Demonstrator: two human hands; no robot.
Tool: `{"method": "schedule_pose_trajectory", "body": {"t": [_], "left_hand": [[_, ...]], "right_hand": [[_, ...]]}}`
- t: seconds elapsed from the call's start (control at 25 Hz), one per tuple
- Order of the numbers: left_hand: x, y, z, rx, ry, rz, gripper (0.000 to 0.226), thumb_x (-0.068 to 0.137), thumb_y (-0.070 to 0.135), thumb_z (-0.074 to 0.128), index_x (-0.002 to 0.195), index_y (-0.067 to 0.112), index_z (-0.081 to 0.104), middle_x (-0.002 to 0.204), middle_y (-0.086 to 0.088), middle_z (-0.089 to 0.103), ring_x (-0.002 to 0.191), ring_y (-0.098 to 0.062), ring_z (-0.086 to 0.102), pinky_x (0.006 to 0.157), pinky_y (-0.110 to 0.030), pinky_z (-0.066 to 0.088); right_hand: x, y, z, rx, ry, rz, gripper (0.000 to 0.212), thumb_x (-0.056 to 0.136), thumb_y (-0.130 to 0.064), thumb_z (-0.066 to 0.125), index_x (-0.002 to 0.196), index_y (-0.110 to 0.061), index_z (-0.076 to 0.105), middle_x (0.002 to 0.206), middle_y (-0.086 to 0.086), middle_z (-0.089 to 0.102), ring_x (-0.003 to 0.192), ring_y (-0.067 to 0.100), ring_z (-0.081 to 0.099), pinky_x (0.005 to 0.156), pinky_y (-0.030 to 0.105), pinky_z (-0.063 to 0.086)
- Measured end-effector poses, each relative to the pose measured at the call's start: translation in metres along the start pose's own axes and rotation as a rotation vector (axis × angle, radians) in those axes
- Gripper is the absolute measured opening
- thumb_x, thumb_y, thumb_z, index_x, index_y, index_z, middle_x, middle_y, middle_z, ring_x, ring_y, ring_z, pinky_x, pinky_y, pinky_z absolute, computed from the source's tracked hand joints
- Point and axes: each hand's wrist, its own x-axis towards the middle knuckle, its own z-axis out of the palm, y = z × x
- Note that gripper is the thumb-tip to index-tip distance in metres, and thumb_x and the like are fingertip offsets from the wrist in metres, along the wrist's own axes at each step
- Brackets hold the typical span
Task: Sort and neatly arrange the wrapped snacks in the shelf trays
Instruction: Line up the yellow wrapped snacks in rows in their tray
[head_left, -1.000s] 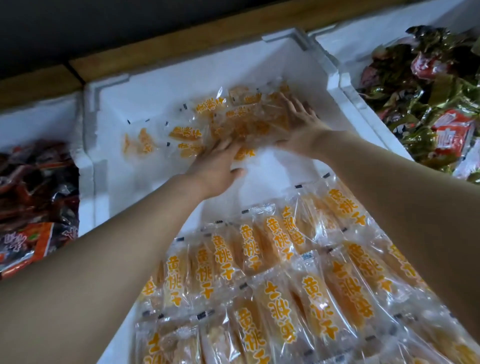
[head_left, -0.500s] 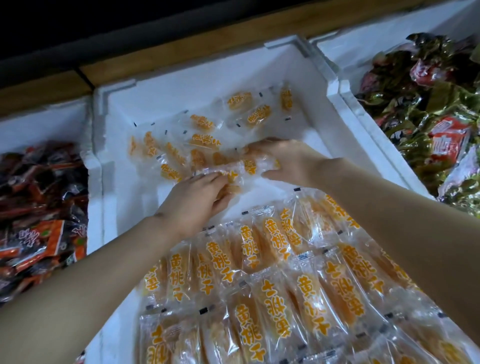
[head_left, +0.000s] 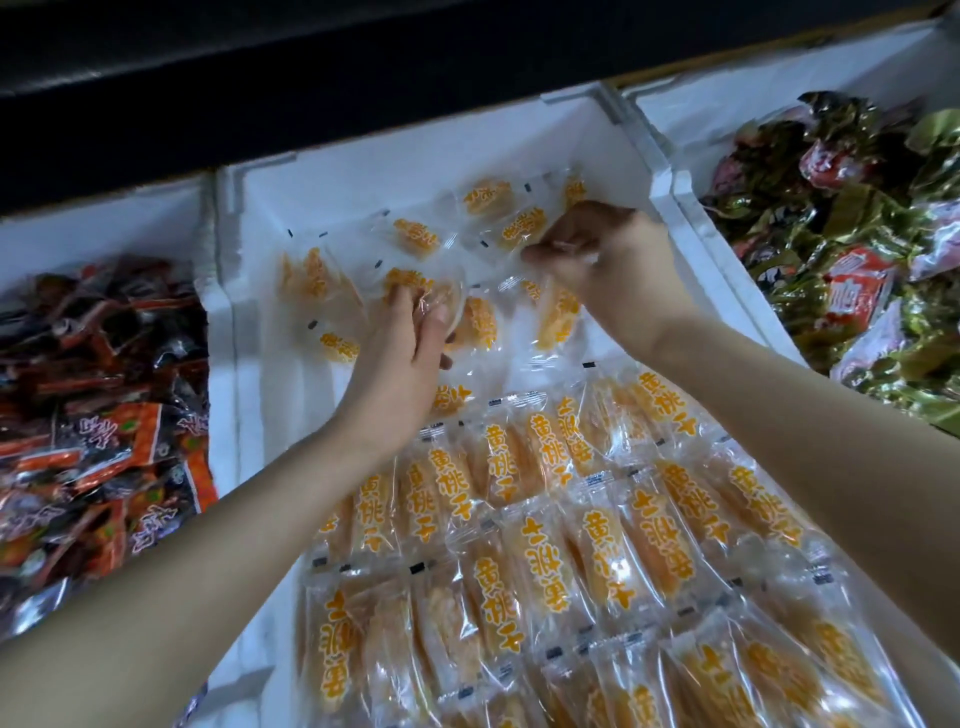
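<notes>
While the near half of the white foam tray (head_left: 662, 171) is lying packed in tidy overlapping rows (head_left: 571, 519), loose packets (head_left: 415, 236) are sitting scattered across its far half, so both hands are reaching there. The left hand (head_left: 410, 338) is curling its fingers round one orange packet (head_left: 408, 278), and the right hand (head_left: 613, 265) is pinching the clear wrapper of a second packet (head_left: 519, 231) near the far right wall, probably gathering them to extend the rows. Red-and-dark snacks (head_left: 93, 389) are filling the left tray and green-gold snacks (head_left: 831, 208) the right, kept apart by kind.

Three trays (head_left: 363, 176), two hands (head_left: 400, 358) (snacks (head_left: 535, 561) uncounted)
</notes>
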Motion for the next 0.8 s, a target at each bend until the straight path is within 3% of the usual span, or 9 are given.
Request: {"method": "schedule_pose_trajectory", "body": {"t": [0.08,0.16,0.28,0.36,0.44,0.56,0.64,0.72,0.8], "left_hand": [[-0.015,0.023,0.008,-0.298,-0.059,-0.126,0.014,0.102,0.025,0.033,0.095,0.015,0.039,0.087,0.002,0.054,0.065,-0.008,0.061,0.066,-0.029,0.051],[-0.033,0.043,0.016,-0.406,-0.154,-0.170,0.013,0.100,0.025,0.039,0.097,0.012,0.041,0.084,0.004,0.051,0.056,0.004,0.059,0.058,-0.016,0.048],[-0.058,0.055,0.023,-0.463,-0.246,-0.176,0.018,0.094,0.020,0.053,0.102,0.009,0.041,0.082,0.003,0.053,0.058,-0.001,0.063,0.051,-0.015,0.046],[-0.072,0.051,0.020,-0.456,-0.191,-0.168,0.014,0.093,0.013,0.056,0.098,0.010,0.043,0.081,0.000,0.056,0.054,-0.002,0.061,0.051,-0.015,0.044],[-0.086,0.042,0.013,-0.441,-0.134,-0.174,0.010,0.094,0.012,0.054,0.093,0.016,0.046,0.081,-0.002,0.064,0.056,-0.007,0.061,0.056,-0.024,0.048],[-0.109,0.028,-0.001,-0.485,-0.078,-0.267,0.008,0.096,0.016,0.049,0.089,0.019,0.047,0.075,0.001,0.066,0.057,-0.013,0.065,0.056,-0.028,0.053],[-0.126,0.022,-0.015,-0.471,-0.031,-0.353,0.012,0.096,0.024,0.050,0.085,0.019,0.050,0.071,0.002,0.064,0.057,-0.013,0.065,0.061,-0.031,0.054],[-0.141,0.016,-0.027,-0.410,-0.023,-0.372,0.014,0.095,0.029,0.050,0.084,0.022,0.055,0.069,0.010,0.067,0.061,0.001,0.063,0.062,-0.015,0.050],[-0.154,0.013,-0.038,-0.334,-0.065,-0.336,0.010,0.094,0.031,0.052,0.088,0.032,0.060,0.077,0.029,0.067,0.074,0.015,0.060,0.065,-0.004,0.041]], "right_hand": [[-0.015,-0.015,-0.006,0.147,-0.037,0.133,0.023,0.075,-0.028,0.076,0.061,-0.027,0.058,0.062,-0.005,0.058,0.057,0.001,0.050,0.063,0.017,0.042],[-0.030,-0.030,-0.013,0.252,-0.047,0.230,0.024,0.076,-0.031,0.076,0.059,-0.027,0.059,0.059,-0.005,0.057,0.057,0.007,0.050,0.060,0.027,0.044],[-0.057,-0.043,-0.024,0.290,-0.070,0.322,0.017,0.080,-0.030,0.072,0.068,-0.024,0.062,0.068,-0.001,0.060,0.059,0.007,0.048,0.058,0.021,0.040],[-0.078,-0.049,-0.031,0.310,-0.217,0.394,0.007,0.084,-0.027,0.067,0.082,-0.022,0.063,0.079,-0.002,0.060,0.059,0.006,0.050,0.059,0.019,0.043],[-0.099,-0.056,-0.039,0.283,-0.372,0.471,0.010,0.085,-0.022,0.066,0.095,-0.022,0.064,0.091,-0.005,0.061,0.061,0.011,0.060,0.064,0.023,0.052],[-0.131,-0.057,-0.042,0.024,-0.484,0.347,0.018,0.089,-0.020,0.061,0.106,-0.018,0.065,0.103,-0.001,0.065,0.083,0.021,0.066,0.076,0.027,0.049],[-0.157,-0.060,-0.033,-0.045,-0.601,0.238,0.017,0.093,-0.018,0.054,0.104,-0.025,0.065,0.100,0.002,0.067,0.084,0.018,0.064,0.076,0.031,0.049],[-0.186,-0.061,-0.018,-0.049,-0.731,0.190,0.019,0.093,-0.014,0.053,0.104,-0.027,0.063,0.099,0.000,0.067,0.084,0.011,0.062,0.074,0.029,0.046],[-0.206,-0.064,-0.006,-0.104,-0.811,0.128,0.024,0.094,-0.015,0.052,0.115,-0.024,0.058,0.109,-0.003,0.065,0.098,0.009,0.060,0.086,0.024,0.043]]}}
